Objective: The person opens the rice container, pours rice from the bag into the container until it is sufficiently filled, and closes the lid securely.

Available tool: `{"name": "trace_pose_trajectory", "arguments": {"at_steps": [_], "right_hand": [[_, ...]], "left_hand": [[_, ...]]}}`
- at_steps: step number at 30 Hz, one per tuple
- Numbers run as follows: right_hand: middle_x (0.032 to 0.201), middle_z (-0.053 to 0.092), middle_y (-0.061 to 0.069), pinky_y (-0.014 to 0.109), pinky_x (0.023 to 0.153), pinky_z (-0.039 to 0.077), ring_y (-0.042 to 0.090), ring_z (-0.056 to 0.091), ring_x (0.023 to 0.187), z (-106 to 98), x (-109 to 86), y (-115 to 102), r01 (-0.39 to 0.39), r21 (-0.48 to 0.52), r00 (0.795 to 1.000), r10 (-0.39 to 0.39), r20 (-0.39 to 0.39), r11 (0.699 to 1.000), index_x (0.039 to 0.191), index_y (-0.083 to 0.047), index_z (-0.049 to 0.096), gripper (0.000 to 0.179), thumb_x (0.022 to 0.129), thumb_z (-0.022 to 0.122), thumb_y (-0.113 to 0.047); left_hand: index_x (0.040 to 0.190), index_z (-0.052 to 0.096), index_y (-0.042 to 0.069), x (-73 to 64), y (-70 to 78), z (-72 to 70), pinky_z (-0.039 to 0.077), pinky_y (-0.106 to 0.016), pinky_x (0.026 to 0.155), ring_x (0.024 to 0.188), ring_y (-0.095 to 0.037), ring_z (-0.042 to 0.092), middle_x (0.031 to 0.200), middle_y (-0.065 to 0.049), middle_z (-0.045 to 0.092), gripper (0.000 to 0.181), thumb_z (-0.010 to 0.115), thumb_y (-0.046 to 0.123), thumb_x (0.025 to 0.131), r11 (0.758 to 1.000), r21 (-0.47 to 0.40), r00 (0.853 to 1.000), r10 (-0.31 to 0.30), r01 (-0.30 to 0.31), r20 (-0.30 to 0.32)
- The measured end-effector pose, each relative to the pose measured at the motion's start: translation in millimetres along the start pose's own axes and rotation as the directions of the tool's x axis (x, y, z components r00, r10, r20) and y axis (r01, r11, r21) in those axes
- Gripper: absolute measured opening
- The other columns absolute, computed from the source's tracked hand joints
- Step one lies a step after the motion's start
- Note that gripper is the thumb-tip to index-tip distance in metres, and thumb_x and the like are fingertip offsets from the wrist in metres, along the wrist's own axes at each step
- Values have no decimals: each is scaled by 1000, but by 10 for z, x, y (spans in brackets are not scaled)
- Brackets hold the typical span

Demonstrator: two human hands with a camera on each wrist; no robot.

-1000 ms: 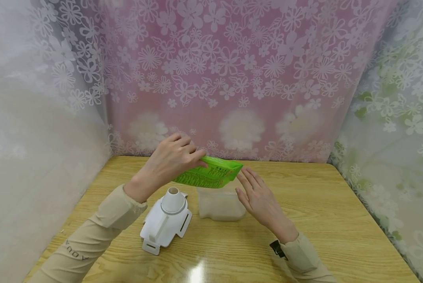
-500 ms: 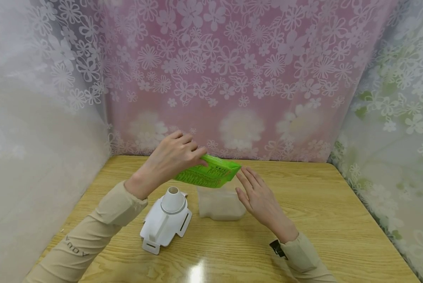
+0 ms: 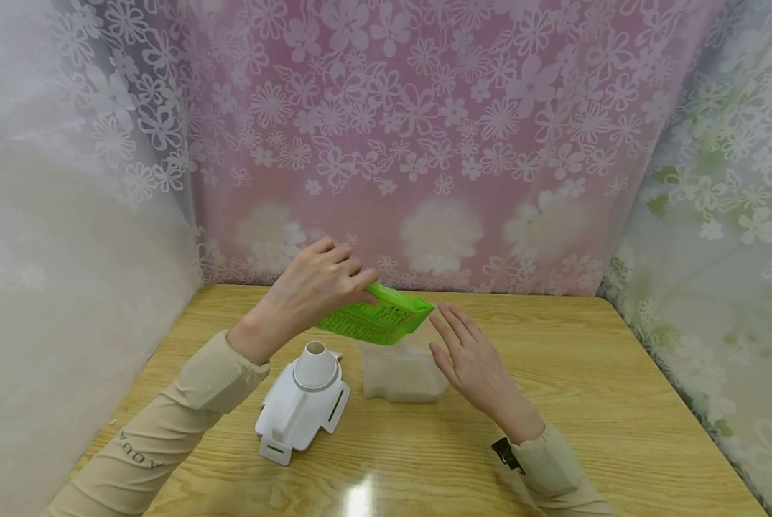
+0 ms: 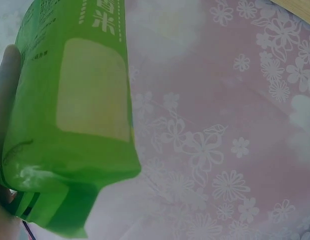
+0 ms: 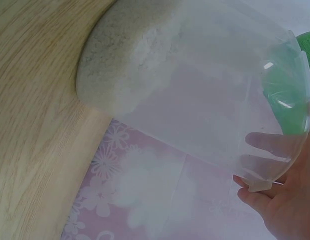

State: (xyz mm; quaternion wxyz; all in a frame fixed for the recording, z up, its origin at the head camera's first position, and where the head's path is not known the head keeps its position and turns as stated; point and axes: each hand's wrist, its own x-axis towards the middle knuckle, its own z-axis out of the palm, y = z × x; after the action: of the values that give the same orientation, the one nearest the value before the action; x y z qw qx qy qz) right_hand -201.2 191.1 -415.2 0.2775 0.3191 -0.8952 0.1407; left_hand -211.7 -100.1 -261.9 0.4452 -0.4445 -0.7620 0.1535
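My left hand (image 3: 314,291) grips a green rice bag (image 3: 373,319) from above, holding it tilted with its narrow end to the right. In the left wrist view the bag (image 4: 69,130) shows printed characters and a pale panel. Below it stands a clear plastic container (image 3: 405,377). Pale grains (image 5: 124,60) lie in the container's bottom in the right wrist view, and the green bag overlaps its mouth. My right hand (image 3: 472,362) has straight fingers at the container's right side, its fingertips right at the rim in the right wrist view.
Left of the container, a white lid (image 3: 301,416) with a cone-shaped spout and slotted side tabs lies on the wooden table (image 3: 586,402). Flowered curtains (image 3: 418,143) hang behind the table and along both sides.
The narrow end of the rice bag has shifted slightly left, away from my right fingertips. Both hands, the container and the lid stay almost in place.
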Motion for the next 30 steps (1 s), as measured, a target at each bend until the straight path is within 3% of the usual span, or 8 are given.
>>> {"name": "trace_pose_trajectory", "arguments": {"at_steps": [11,21,30], "right_hand": [[155,43,22,52,114,37,38,42,142,-5,-2,-2,2,0,1000,-2,-3,1000,145,3,51,56,111,37,-39],[152,46,24,52,114,38,39,44,140,12,-3,6,23,-15,999,-24,-25,1000,136,6,58,60,111,31,-43],[153,44,24,52,113,39,39,43,141,-5,0,0,19,-18,1000,-19,-18,1000,141,7,54,61,111,32,-42]], "left_hand": [[84,63,13,21,2,-16,47,-33,73,72,-19,58,73,2,64,38,68,50,89,1000,-28,1000,-4,4,4],[94,66,16,33,20,-10,50,-38,90,86,-22,62,87,0,67,33,66,48,91,999,-31,1000,14,-14,1],[102,67,18,42,40,-14,46,-40,100,95,-23,61,94,-2,67,24,65,41,94,998,-56,999,39,-39,-4]]}}
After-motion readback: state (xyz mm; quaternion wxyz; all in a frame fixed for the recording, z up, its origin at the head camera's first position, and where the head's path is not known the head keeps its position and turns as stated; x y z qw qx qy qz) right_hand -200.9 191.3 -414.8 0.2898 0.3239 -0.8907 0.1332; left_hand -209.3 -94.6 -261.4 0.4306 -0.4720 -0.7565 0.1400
